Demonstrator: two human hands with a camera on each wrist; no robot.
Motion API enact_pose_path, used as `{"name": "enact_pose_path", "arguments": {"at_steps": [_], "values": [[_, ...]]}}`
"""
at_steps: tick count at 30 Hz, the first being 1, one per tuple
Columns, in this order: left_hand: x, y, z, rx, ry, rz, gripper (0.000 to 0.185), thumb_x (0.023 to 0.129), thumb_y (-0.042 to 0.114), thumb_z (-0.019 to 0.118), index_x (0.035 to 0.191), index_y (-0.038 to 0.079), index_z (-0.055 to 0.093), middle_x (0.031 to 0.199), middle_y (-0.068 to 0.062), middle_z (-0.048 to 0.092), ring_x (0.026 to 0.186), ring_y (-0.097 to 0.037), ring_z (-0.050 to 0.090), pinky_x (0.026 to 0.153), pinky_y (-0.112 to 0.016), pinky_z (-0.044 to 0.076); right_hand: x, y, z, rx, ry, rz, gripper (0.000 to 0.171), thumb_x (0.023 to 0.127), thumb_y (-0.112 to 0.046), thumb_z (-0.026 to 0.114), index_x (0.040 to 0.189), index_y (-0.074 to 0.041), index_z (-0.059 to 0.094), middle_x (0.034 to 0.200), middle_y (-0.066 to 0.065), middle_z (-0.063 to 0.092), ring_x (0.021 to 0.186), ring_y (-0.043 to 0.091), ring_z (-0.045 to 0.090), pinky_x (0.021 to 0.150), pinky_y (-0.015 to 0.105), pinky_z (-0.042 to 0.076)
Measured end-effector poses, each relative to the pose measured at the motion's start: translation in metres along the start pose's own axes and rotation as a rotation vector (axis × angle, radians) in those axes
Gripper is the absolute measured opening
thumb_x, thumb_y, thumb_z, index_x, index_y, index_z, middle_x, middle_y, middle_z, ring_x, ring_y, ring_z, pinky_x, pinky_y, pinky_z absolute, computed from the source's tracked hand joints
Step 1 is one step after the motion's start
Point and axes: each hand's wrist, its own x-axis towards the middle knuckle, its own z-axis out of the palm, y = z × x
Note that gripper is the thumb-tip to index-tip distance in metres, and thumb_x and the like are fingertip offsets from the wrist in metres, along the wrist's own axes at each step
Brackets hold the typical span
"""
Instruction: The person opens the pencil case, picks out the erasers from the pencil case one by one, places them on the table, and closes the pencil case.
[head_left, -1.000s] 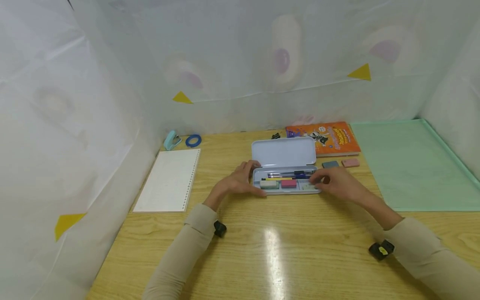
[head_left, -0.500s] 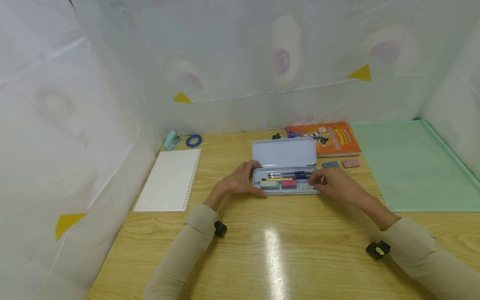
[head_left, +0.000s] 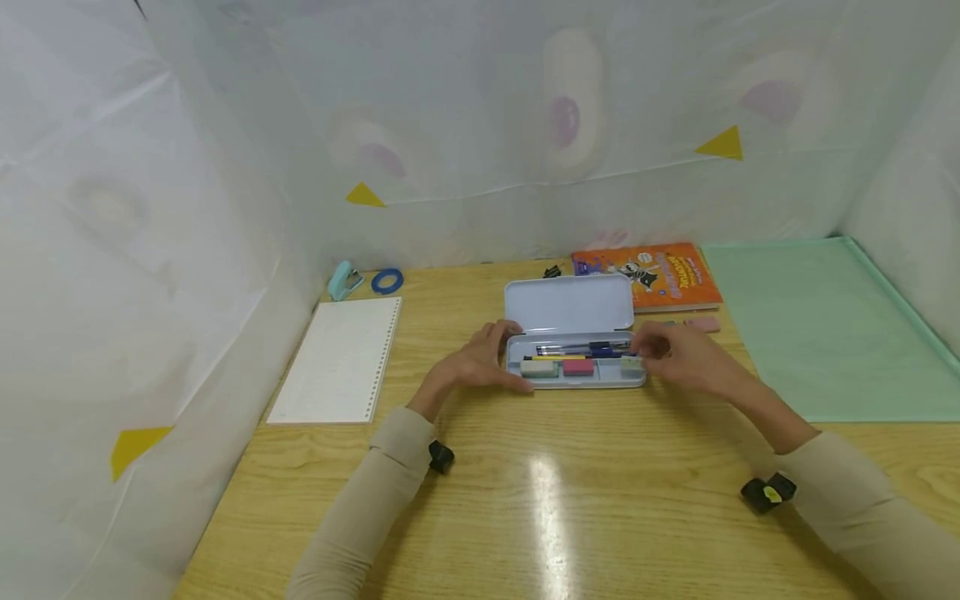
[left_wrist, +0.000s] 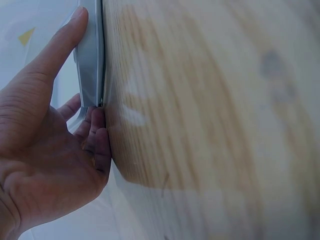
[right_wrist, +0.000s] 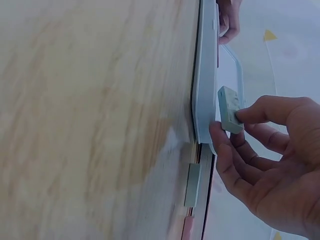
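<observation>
An open pale-blue pencil case [head_left: 567,306] lies in front of me, its lid tipped back. My left hand [head_left: 476,358] grips its left end, thumb along the front and fingers behind, as the left wrist view shows. Over the right end, my right hand [head_left: 686,360] pinches a pale green eraser [right_wrist: 230,110] between thumb and fingertips, raised above the case rim. Inside the case are several pens [head_left: 581,347], a yellow pencil [head_left: 553,358], a whitish-green eraser [head_left: 538,369] and a pink-red eraser [head_left: 578,367].
Behind the case lie an orange book [head_left: 678,279] and a black clip [head_left: 552,272]. A pink eraser [head_left: 703,324] sits near my right hand, a blue-grey eraser [right_wrist: 192,185] beside it. Left are a notebook [head_left: 337,358], stapler [head_left: 343,282] and blue tape roll [head_left: 387,282]; right, a green mat [head_left: 847,333].
My right hand has lifted the pale green eraser out of the right compartment and shifted slightly right, now covering most of the blue-grey eraser in the head view. The left hand keeps its place.
</observation>
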Motion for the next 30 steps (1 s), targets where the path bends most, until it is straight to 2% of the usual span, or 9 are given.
{"name": "enact_pose_path", "arguments": {"at_steps": [6, 10, 18, 24, 30], "values": [[0.000, 0.000, 0.000, -0.009, -0.001, 0.001, 0.098, 0.076, 0.053, 0.090, 0.151, 0.023, 0.034, 0.145, -0.009, 0.042, 0.132, -0.025, 0.042, 0.117, -0.046, 0.035, -0.003, 0.008, -0.001, 0.009, -0.002, 0.029, 0.009, 0.097, 0.000, 0.066, 0.105, -0.001, 0.071, 0.096, 0.007, 0.072, 0.085, 0.018, 0.064, 0.070, 0.028, 0.053], [0.001, 0.000, 0.000, -0.010, -0.003, 0.004, 0.098, 0.075, 0.053, 0.090, 0.151, 0.023, 0.034, 0.145, -0.009, 0.042, 0.132, -0.025, 0.042, 0.117, -0.045, 0.036, -0.007, 0.017, -0.003, 0.036, 0.006, 0.020, 0.010, 0.101, -0.005, 0.067, 0.107, -0.003, 0.075, 0.101, 0.007, 0.074, 0.085, 0.016, 0.067, 0.072, 0.026, 0.054], [0.001, 0.000, 0.000, -0.007, 0.000, 0.003, 0.098, 0.076, 0.053, 0.090, 0.150, 0.023, 0.033, 0.145, -0.009, 0.042, 0.132, -0.025, 0.042, 0.117, -0.046, 0.035, -0.012, 0.029, -0.013, 0.108, -0.008, 0.002, 0.017, 0.096, -0.007, 0.074, 0.113, -0.006, 0.078, 0.109, 0.008, 0.074, 0.092, 0.009, 0.069, 0.077, 0.022, 0.056], [0.001, 0.000, 0.000, -0.006, 0.001, 0.006, 0.098, 0.076, 0.054, 0.089, 0.150, 0.022, 0.034, 0.145, -0.009, 0.042, 0.132, -0.024, 0.042, 0.117, -0.045, 0.035, -0.022, 0.035, -0.028, 0.084, 0.029, 0.118, 0.019, 0.098, -0.018, 0.074, 0.116, -0.010, 0.076, 0.115, 0.009, 0.073, 0.095, 0.006, 0.066, 0.080, 0.019, 0.052], [0.000, 0.000, -0.001, 0.000, -0.002, 0.002, 0.098, 0.076, 0.053, 0.089, 0.151, 0.022, 0.034, 0.146, -0.009, 0.042, 0.133, -0.024, 0.042, 0.117, -0.045, 0.036, -0.032, 0.050, -0.044, 0.100, 0.101, 0.202, 0.029, 0.101, -0.028, 0.071, 0.123, -0.009, 0.074, 0.128, 0.014, 0.069, 0.097, -0.009, 0.061, 0.079, 0.012, 0.048]]}}
